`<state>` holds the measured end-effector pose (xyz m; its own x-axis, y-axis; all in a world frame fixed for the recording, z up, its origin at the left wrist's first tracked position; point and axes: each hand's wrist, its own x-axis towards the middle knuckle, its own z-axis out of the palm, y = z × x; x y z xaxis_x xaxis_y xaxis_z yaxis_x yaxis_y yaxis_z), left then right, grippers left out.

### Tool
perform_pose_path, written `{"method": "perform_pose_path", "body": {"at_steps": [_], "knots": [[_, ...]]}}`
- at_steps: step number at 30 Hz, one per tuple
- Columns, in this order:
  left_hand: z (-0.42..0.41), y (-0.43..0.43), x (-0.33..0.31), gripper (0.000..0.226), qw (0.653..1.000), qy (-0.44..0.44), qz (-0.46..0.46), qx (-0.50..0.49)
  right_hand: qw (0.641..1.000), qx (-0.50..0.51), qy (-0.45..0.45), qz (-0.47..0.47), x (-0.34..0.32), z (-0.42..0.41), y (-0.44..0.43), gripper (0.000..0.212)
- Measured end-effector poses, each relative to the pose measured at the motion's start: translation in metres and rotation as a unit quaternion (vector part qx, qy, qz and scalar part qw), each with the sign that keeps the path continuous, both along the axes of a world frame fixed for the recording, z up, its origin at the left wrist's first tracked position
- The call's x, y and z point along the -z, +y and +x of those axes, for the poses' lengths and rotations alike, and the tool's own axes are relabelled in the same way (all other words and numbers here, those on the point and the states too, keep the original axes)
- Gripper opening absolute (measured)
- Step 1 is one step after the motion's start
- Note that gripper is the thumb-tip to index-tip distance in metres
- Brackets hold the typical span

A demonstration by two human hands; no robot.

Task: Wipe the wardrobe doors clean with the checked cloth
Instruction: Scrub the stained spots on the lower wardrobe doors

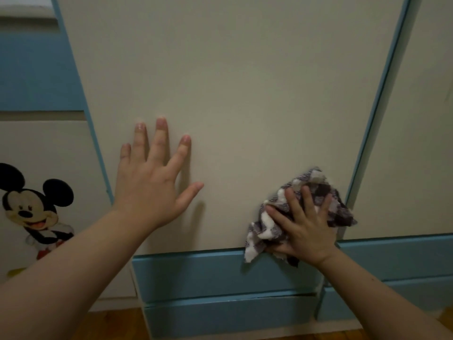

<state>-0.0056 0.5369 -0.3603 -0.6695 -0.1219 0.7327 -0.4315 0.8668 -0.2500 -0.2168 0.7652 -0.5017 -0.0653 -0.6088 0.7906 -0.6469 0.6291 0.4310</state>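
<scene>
Wardrobe door [232, 94] mid-wipe — checked cloth [277, 217] bunched under right hand [304, 229], fingers spread, pressing near lower right corner. Left hand [152, 187] flat, open, bracing alongside. Next, likely: sweep leftward toward left hand — even pressure.
</scene>
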Motion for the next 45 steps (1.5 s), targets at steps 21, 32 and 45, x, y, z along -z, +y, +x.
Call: {"method": "perform_pose_path", "body": {"at_steps": [21, 32, 45], "knots": [[0.078, -0.047, 0.015, 0.072, 0.984, -0.07, 0.158, -0.051, 0.984, -0.053, 0.036, 0.164, -0.014, 0.135, -0.193, 0.081], [0.104, -0.055, 0.02, 0.062, 0.987, -0.043, 0.147, -0.054, 0.964, -0.004, 0.081, 0.253, -0.083, 0.169, -0.226, 0.072], [0.082, -0.028, -0.047, 0.07, 0.992, 0.022, 0.125, 0.027, 0.986, -0.155, 0.052, -0.025, -0.224, 0.135, -0.219, 0.06]]}}
